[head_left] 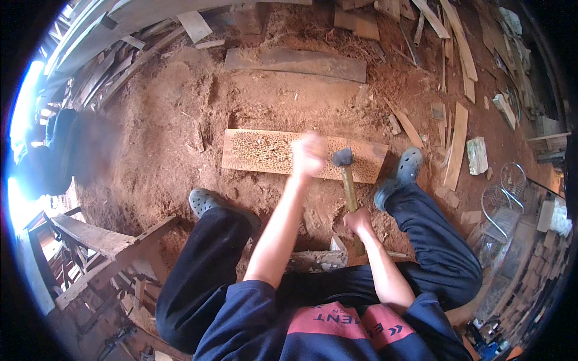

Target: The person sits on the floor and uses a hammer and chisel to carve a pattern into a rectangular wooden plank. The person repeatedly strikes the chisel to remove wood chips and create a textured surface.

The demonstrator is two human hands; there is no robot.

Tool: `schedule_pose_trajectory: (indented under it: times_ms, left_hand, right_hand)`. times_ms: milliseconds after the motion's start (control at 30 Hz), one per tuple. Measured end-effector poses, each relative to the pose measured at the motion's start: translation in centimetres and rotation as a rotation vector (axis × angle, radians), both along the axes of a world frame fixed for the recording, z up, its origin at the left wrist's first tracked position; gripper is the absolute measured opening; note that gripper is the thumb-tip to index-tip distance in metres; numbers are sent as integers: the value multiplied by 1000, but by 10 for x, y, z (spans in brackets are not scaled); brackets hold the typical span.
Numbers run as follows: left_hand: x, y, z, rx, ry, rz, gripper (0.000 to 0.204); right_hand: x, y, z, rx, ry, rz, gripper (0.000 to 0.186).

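Observation:
A pale wooden board (241,150) lies on the dirt floor between my feet, densely covered with small dots or bits, too small to make out. Over its middle is my left hand (309,154), smeared by motion; its fingers and anything in them cannot be made out. My right hand (357,222) is closed round the wooden handle of a hammer (342,157), whose dark head is over the right part of the board, just right of my left hand.
A darker plank (295,64) lies beyond the board. Scrap planks (456,147) line the right and back. A wooden frame (96,236) stands at lower left, a wire coil (512,183) lies at right, and a blurred dark shape (54,153) is at far left.

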State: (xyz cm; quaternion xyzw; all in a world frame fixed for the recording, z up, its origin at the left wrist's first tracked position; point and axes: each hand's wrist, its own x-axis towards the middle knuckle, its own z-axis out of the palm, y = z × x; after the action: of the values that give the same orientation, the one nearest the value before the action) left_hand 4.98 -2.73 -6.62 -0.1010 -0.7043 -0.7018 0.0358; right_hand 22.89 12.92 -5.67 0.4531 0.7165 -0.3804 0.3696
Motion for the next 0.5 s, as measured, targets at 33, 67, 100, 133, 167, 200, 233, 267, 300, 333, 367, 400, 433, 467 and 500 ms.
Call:
schedule_pose_trajectory:
  times_ms: [33, 67, 100, 133, 167, 200, 233, 267, 300, 333, 367, 400, 433, 467, 500]
  left_hand:
    - [15, 30, 30, -283, 119, -172, 12]
    - [28, 39, 26, -477, 228, -343, 19]
    - [43, 50, 29, -600, 276, -424, 20]
    - [57, 60, 35, -624, 273, -443, 21]
    - [70, 62, 43, -504, 258, -416, 24]
    - [73, 69, 50, -443, 246, -402, 26]
    - [78, 77, 67, -378, 232, -398, 28]
    - [76, 80, 79, -305, 247, -372, 30]
    - [75, 82, 87, -298, 260, -354, 28]
    - [73, 83, 96, -318, 295, -349, 29]
    - [69, 84, 104, -337, 329, -346, 29]
    - [64, 83, 107, -290, 339, -328, 28]
    - [59, 77, 110, -245, 349, -307, 28]
    - [53, 67, 112, -328, 271, -322, 26]
    - [41, 59, 107, -317, 280, -298, 25]
  right_hand:
    - [0, 3, 2, -4, -35, -31, 21]
    - [-1, -1, 6, -17, 10, -19, 17]
    - [2, 2, 1, -14, 35, 33, 15]
    - [5, 8, -13, -6, 65, 82, 14]
    - [2, 4, -7, -5, 84, 134, 13]
    - [0, 4, 1, -139, 188, 90, 10]
    - [14, 12, -10, -149, 420, 137, 10]
    - [12, 3, -1, -173, 490, 22, 12]
    - [10, -3, 8, -197, 557, -95, 15]
    - [9, 1, 10, -320, 547, -206, 17]
    - [8, 5, 13, -437, 527, -321, 20]
    - [12, 9, 10, -323, 472, -165, 20]
    - [14, 10, 9, -211, 415, -8, 20]
    - [-2, 5, 18, -120, 111, -32, 17]
    - [-3, 2, 23, -107, 125, -28, 15]
